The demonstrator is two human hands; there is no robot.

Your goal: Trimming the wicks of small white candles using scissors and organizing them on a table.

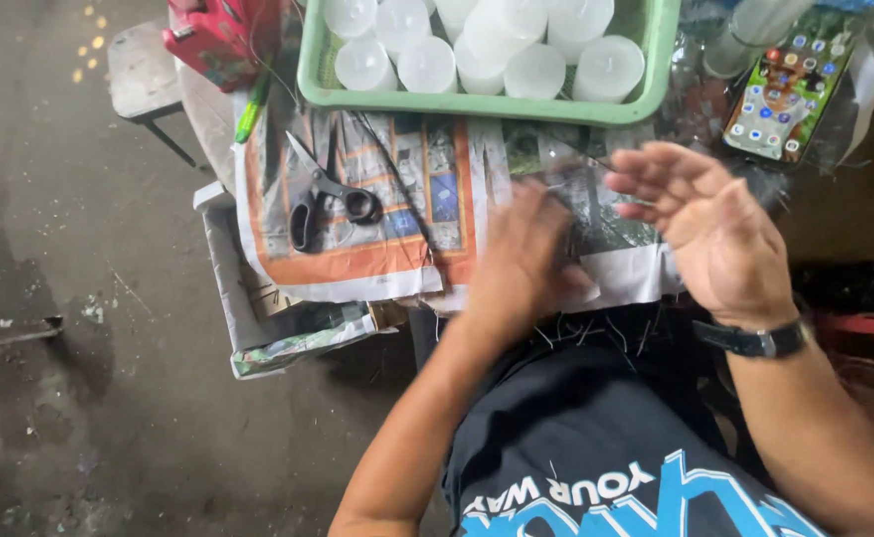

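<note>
Everything here sits around a sheet of newspaper (387,199) spread over a low work surface. The left hand (522,264) lies blurred over the near edge of the newspaper, palm down, fingers pointing away from the body; whether it grips anything cannot be told through the blur. The right hand (705,224) hovers just to the right of it, above the same near edge, palm turned inward with the fingers spread and loosely curled, holding nothing that shows. A dark wristwatch (755,341) circles the right wrist. A pair of black-handled scissors (323,194) lies on the left part of the newspaper, well apart from both hands. Beyond the far edge of the newspaper stands a green plastic tray (477,104) filled with white candles (536,72) set upright and close together. A green pen (253,107) rests at the far left corner of the newspaper, with a red patterned case (220,40) just beyond it. A phone (790,89) with a lit screen lies past the far right corner of the newspaper.
</note>
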